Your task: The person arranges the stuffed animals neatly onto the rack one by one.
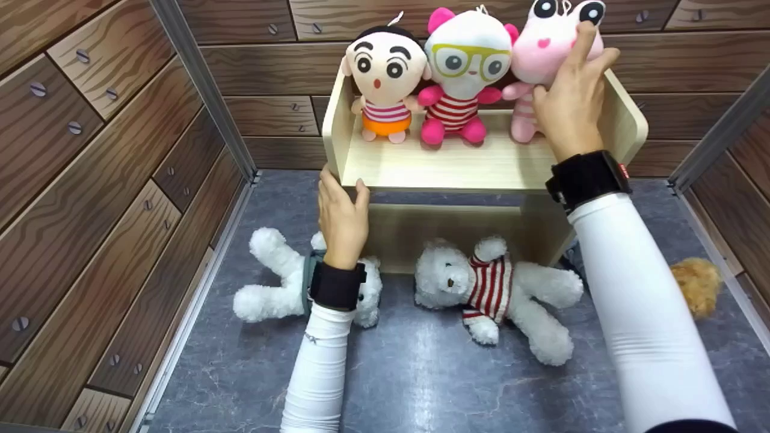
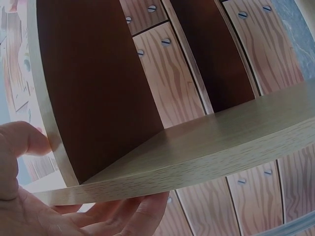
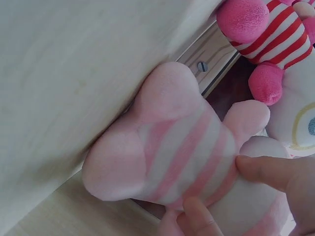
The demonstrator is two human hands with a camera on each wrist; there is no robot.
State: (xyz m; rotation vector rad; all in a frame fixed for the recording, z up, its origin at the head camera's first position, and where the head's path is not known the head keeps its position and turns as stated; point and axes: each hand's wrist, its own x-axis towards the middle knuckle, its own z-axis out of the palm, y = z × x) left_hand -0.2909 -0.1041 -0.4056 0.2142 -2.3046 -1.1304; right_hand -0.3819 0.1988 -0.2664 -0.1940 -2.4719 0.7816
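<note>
Shelf edge [image 1: 445, 188], pink plush [image 1: 538, 57] against hands [image 1: 340, 225] [image 1: 574, 108]

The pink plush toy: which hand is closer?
Right. The right hand holds the pink plush toy; the left hand grips the shelf at its left end.

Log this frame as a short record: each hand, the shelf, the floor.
left hand: grips the left edge of the shelf
right hand: holds the pink plush
on shelf, left to right: black-haired doll, plush with yellow glasses, pink plush
on floor: bear in striped shirt; second white bear, partly hidden; brown fluffy item
</note>
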